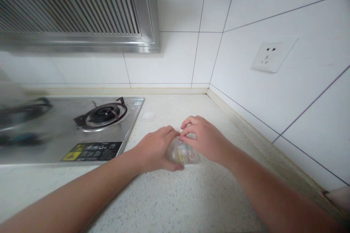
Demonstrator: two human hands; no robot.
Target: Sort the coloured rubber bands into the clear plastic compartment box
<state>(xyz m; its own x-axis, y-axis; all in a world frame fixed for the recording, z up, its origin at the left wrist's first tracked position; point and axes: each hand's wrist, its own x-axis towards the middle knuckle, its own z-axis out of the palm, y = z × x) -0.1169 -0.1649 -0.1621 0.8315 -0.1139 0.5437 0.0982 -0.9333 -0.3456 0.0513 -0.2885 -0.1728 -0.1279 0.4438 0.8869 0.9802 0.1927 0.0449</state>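
Note:
A small clear plastic box (172,153) sits on the speckled countertop, with compartments that hold small yellow pieces (181,157) and pink pieces (191,156), too small to name. My left hand (157,149) grips the box from its left side, thumb at the front corner and fingers at the back. Over the back right of the box, my right hand (203,136) is bent with its fingertips drawn together in a pinch, close to my left index finger. What lies between those fingertips cannot be made out. My hands cover part of the box's rear and right side.
To the left is a steel gas stove (65,116) with a black burner (105,113). A small clear flat piece (148,116) lies on the countertop (175,196) behind my hands. A range hood (147,40) hangs above; a socket (269,56) is on the right wall.

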